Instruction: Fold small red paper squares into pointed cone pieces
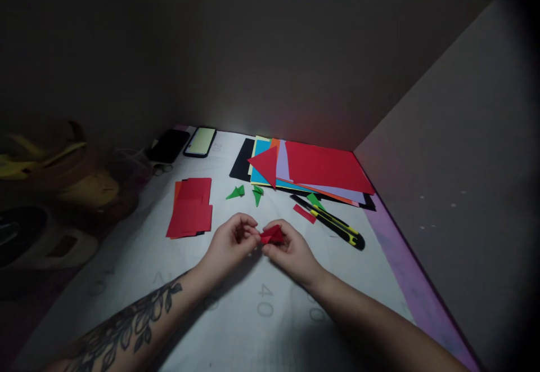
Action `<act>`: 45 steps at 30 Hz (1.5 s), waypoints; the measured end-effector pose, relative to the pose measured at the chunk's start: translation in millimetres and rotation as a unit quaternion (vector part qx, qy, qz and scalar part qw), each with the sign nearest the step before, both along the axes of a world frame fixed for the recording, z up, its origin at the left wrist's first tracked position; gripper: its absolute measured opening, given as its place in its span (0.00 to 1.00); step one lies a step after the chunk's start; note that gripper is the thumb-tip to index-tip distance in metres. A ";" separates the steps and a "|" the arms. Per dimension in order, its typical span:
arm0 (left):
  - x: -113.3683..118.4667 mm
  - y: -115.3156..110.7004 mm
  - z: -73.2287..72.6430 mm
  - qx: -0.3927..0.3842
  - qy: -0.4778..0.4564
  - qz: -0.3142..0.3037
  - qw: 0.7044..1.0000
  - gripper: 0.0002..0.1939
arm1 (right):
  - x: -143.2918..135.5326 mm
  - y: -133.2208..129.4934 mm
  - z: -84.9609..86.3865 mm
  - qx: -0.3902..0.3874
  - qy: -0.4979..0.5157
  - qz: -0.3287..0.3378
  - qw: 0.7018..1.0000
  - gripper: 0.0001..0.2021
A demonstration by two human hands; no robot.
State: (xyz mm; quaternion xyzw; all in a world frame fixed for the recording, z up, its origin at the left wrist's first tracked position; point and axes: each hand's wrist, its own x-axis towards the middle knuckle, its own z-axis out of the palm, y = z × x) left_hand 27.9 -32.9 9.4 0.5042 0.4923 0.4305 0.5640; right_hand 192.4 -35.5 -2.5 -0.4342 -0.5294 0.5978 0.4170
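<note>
Small folded red paper piece (274, 234) is over the white table w/ printed nos. (236, 327), btwn both hands: L hand (236, 240) pinches its left tip, R hand (291, 250) grips its right side, thumb nearest the camera. Just beyond lie two small folded green paper pieces (258, 194); black-and-yellow cutter (337, 228) to R, red rectangular paper stack (190, 209) to L.
</note>
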 end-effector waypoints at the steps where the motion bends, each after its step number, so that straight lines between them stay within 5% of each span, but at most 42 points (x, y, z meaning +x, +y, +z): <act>1: 0.2 -1.2 -0.7 0.013 0.014 -0.004 1.000 0.09 | -0.4 0.0 -0.1 -0.002 0.000 -0.006 1.000 0.11; 8: -2.5 -8.8 6.2 0.148 0.139 -0.062 0.977 0.05 | -0.2 2.0 -3.5 -0.063 0.020 -0.040 0.997 0.07; 15: -4.7 -7.4 6.5 0.252 0.212 -0.058 0.942 0.03 | 0.9 3.8 -7.6 -0.081 0.078 -0.077 0.991 0.10; 23: -5.8 -7.0 -2.6 0.248 0.226 -0.044 0.941 0.03 | -1.0 3.0 -2.4 -0.081 0.065 -0.083 0.991 0.13; 45: -6.5 -6.8 2.5 0.208 0.231 -0.028 0.950 0.06 | 3.0 -4.2 -7.3 -0.006 0.040 -0.036 0.999 0.12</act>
